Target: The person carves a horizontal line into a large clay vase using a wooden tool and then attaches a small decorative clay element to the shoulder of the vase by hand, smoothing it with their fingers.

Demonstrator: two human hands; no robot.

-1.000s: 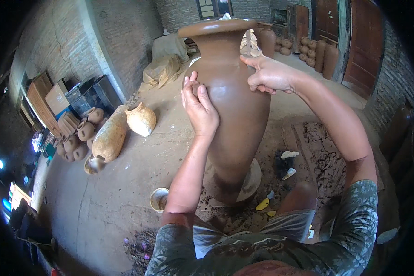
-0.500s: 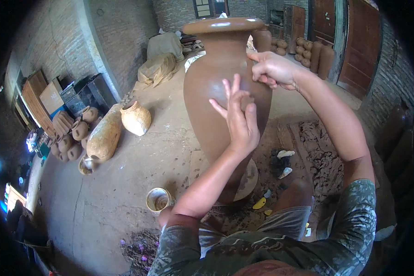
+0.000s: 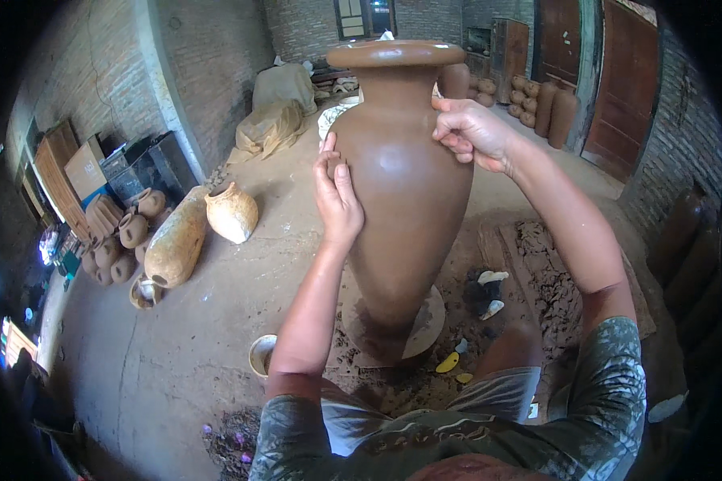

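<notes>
A tall brown wet-clay vase (image 3: 405, 184) with a wide flared rim stands on a round wheel plate (image 3: 429, 325) in front of me. My left hand (image 3: 337, 196) lies flat against the vase's left shoulder, fingers together and pointing up. My right hand (image 3: 473, 132) is at the vase's upper right, just below the neck, fingers curled with the tips touching the clay. Neither hand holds a tool that I can see.
Several fired pots (image 3: 128, 236), a long pale jar (image 3: 176, 244) and a round cream jug (image 3: 233, 212) lie on the floor at left. A small bowl (image 3: 261, 353) sits by my left knee. Clay lumps (image 3: 549, 272) lie at right. Dark pots (image 3: 549, 108) stand by the wooden doors.
My left hand slid from the middle of the vase's front back to its left shoulder and now lies flat. My right hand stays near the neck.
</notes>
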